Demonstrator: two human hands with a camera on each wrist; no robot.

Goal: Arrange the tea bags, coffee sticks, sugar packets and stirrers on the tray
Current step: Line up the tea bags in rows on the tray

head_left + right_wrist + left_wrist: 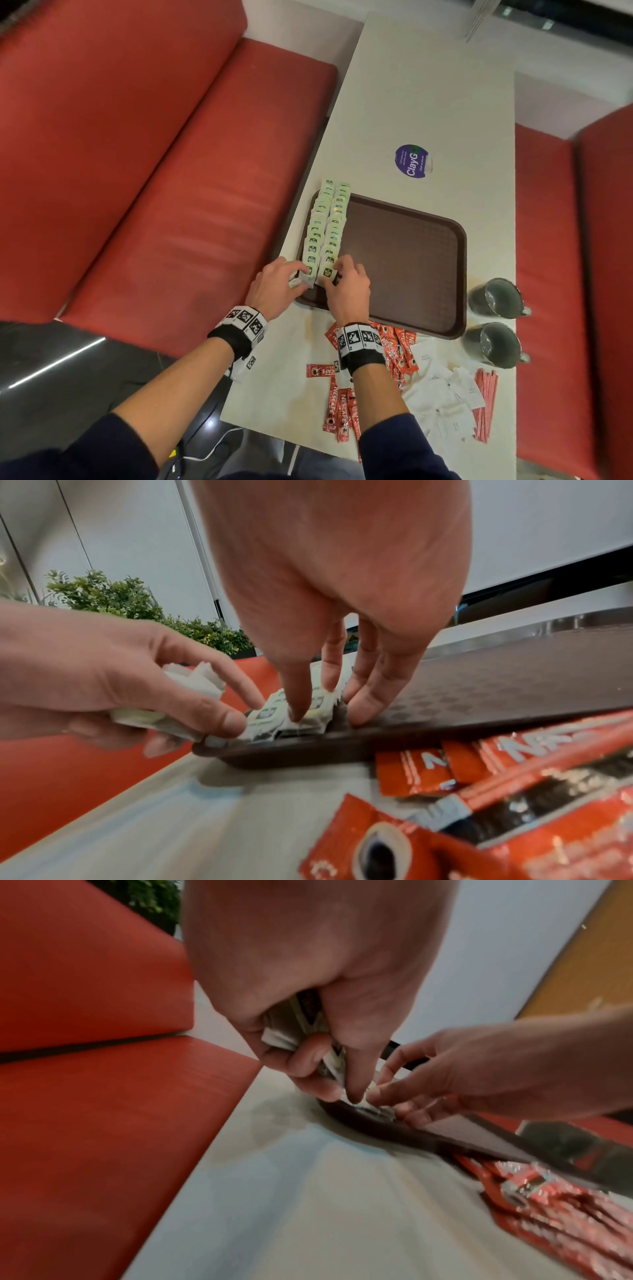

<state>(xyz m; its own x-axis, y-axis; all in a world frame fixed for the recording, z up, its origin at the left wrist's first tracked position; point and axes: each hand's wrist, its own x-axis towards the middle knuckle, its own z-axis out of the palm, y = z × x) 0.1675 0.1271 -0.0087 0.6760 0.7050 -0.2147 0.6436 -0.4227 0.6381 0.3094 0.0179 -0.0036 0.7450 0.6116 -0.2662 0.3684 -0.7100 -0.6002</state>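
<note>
I see my left hand [274,286] curled around a small bunch of tea bags [192,693], its thumb and forefinger reaching to the nearest bag of the left row on the tray [411,260]. My right hand [346,287] sits just beside it, fingers straight and spread, fingertips [296,712] pressing down on the front bag of the right row, holding nothing. Ahead of both hands, the two rows of green tea bags [327,226] run overlapped along the tray's left edge, the far ends passing over its rim. To the right of my right hand the tray floor is bare brown. Behind my right wrist, on the white bench [428,102], the red coffee sticks [397,349] lie in a loose heap, some touching the tray's near edge. Further right of that heap lie the white sugar packets [442,394] and, beside them, the red stirrers [484,404]. Two dark mugs [496,318] stand right of the tray's near corner.
</note>
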